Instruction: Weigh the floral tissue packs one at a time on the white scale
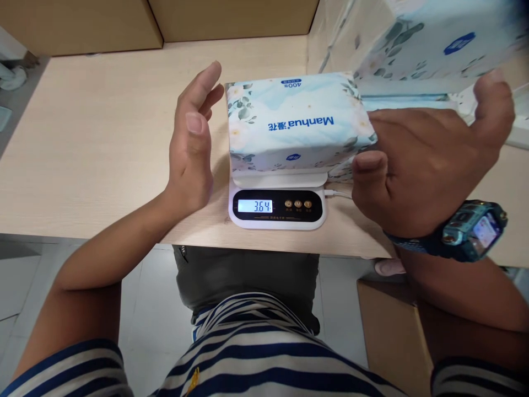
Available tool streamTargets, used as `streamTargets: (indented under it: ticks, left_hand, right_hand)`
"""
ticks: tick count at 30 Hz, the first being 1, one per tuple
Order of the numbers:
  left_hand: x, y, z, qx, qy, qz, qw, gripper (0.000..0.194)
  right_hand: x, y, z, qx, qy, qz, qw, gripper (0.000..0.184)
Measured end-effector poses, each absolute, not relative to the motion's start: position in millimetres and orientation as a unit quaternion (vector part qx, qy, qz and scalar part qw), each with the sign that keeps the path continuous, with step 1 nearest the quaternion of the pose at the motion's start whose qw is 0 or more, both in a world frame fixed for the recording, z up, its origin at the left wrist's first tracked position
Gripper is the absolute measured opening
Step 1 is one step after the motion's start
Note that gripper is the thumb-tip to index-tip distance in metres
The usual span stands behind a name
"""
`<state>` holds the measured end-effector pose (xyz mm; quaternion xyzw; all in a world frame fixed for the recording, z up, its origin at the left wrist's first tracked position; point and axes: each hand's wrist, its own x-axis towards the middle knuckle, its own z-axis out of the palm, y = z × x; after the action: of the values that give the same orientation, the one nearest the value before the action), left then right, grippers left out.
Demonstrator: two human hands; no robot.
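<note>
A tissue pack [300, 121], pale blue with flowers and "Manhua" printed upside down, sits on a white digital kitchen scale [237, 219]. The lit display [255, 206] seems to read 364; any decimal point is hard to make out. My left hand [192, 138] is upright just left of the pack, fingers extended and a small gap between. On the pack's right side is my right hand [430, 160], back of the hand toward me and fingers spread, its thumb close to the pack's near right corner. Whether it touches the pack is hard to tell.
More tissue packs [438, 44] are stacked at the back right. Brown cardboard boxes [231, 19] line the table's far edge. A white cable [339, 193] runs from the scale's right side. An open carton [392, 336] stands on the floor at lower right.
</note>
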<state>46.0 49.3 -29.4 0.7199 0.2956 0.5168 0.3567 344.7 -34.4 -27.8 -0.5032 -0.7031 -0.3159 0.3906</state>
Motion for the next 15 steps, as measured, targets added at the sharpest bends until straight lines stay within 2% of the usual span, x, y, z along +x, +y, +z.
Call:
streamTargets:
  ticks: [5,8,11,15]
  left_hand:
    - [43.2,53.0,-32.8,0.730,0.287,0.505,0.361,0.060]
    - [41.8,54.0,-33.2,0.733,0.285,0.503,0.360,0.059]
    - [38.9,57.0,-34.2,0.737,0.280,0.500,0.360,0.067]
    - [33.7,67.7,-40.0,0.766,0.243,0.491,0.335,0.078]
  right_hand:
    - [346.1,-32.0,-31.5,-0.528,-0.689,-0.330,0.372,0.089]
    - [346.9,-32.2,-31.4,-0.519,-0.693,-0.330,0.377,0.086]
    - [347.3,-32.5,-31.1,-0.504,-0.700,-0.326,0.387,0.080]
    - [347.0,-33.1,-31.2,-0.521,-0.696,-0.335,0.363,0.085]
